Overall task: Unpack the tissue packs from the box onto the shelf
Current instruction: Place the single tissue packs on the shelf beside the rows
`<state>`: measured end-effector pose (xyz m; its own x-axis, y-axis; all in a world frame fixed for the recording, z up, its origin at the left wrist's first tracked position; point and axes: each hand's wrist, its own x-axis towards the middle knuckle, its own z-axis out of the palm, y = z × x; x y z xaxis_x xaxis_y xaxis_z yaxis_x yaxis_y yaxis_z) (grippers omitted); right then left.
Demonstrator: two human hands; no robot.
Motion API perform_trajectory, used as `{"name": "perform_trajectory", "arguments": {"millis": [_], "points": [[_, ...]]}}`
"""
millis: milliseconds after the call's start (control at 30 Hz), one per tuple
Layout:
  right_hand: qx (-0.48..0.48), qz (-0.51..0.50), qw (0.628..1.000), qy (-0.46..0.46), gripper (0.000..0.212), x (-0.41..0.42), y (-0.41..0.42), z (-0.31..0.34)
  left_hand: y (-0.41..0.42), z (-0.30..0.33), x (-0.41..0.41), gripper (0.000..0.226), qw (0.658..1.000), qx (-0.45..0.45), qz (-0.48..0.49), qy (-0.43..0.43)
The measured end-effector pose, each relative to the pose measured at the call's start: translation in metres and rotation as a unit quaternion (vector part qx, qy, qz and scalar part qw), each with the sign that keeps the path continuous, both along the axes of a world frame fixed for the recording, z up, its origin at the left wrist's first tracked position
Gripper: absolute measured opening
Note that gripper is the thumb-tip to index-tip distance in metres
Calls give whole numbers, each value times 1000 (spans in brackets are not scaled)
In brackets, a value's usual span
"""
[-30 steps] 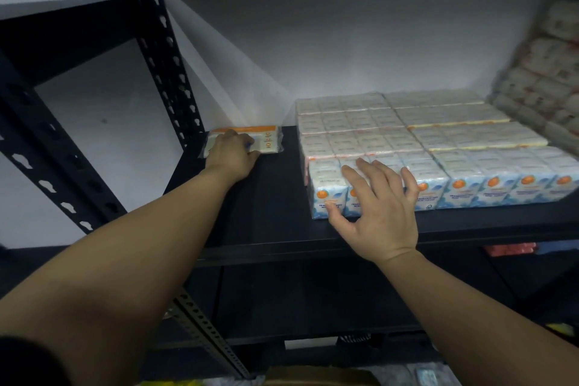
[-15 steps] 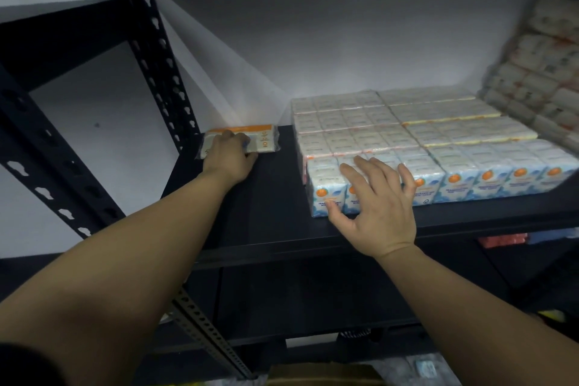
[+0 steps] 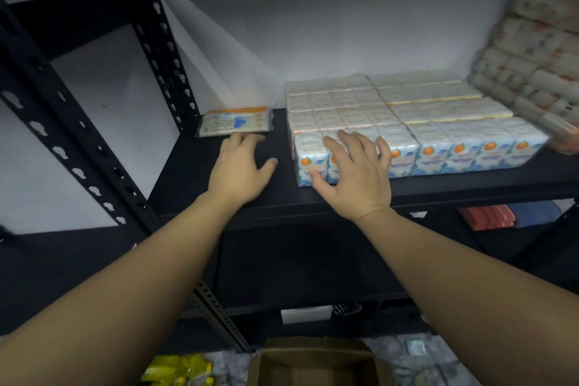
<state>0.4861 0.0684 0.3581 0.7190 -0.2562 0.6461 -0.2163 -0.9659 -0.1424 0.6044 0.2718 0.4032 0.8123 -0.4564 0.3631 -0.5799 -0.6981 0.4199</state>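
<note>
A flat tissue pack (image 3: 233, 122) with an orange stripe lies at the back left of the black shelf (image 3: 219, 197). My left hand (image 3: 239, 168) hovers just in front of it, fingers apart and holding nothing; the fingertips are near the pack's front edge. My right hand (image 3: 355, 171) rests with spread fingers on the front left corner of a block of white-and-blue tissue packs (image 3: 423, 125) that fills the shelf's middle and right. A brown cardboard box (image 3: 316, 363) stands open on the floor below.
Black perforated uprights (image 3: 150, 37) frame the shelf's left side. Stacked wrapped packs (image 3: 539, 56) rise at the far right. Red and blue items (image 3: 507, 216) sit on the lower shelf at right. Yellow packaging (image 3: 178, 370) lies on the floor beside the box.
My left hand has let go of the flat pack and drawn back toward me. The pack stays at the back left. My right hand keeps its place on the block.
</note>
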Motion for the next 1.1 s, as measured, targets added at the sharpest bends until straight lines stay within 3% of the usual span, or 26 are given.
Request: {"name": "perform_trajectory", "arguments": {"millis": [167, 433, 767, 1100], "points": [[37, 71, 997, 23, 73, -22, -9, 11, -9, 1, -67, 56, 1000, -13, -7, -9], [109, 128, 986, -19, 60, -147, -67, -21, -68, -29, -181, 56, 998, -36, -27, -45], [194, 25, 974, 117, 63, -303, -141, -118, -154, -122, -288, 62, 989, 39, -112, 88], [318, -67, 915, 239, 67, -385, -164, -222, -195, -253, -329, 65, 952, 114, -164, 233]]}}
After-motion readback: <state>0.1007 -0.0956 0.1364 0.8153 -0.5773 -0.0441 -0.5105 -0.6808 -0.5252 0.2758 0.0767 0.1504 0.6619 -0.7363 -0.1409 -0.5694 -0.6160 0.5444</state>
